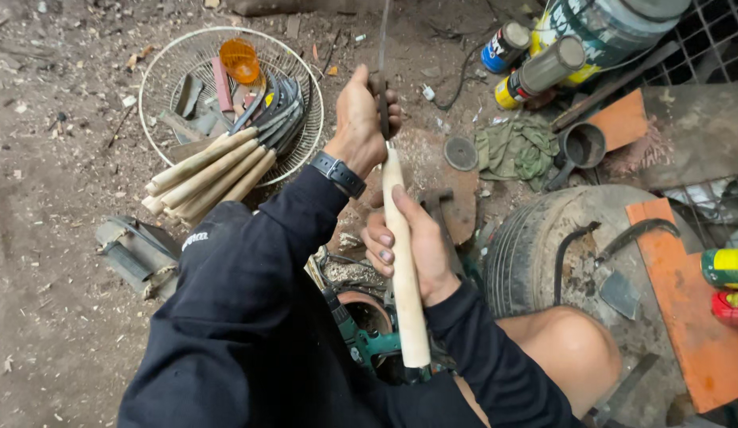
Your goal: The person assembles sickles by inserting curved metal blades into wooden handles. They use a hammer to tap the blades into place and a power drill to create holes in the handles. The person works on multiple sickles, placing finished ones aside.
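Right now the left hand clamps the dark blade, right hand grips the pale wooden handle upright over the dirt floor; best keep both aligned straight.

The right hand is gripping a pale wooden handle. The left hand is clasping the dark blade above it. Finished sickles are lying across a wire basket.

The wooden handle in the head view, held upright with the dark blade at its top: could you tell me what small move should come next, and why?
Probably press the dark blade a little further down into the wooden handle. The left hand grips the blade right at the handle's top end, the right hand steadies the handle mid-length, and both line up straight, so a short push along that line seems fitting.
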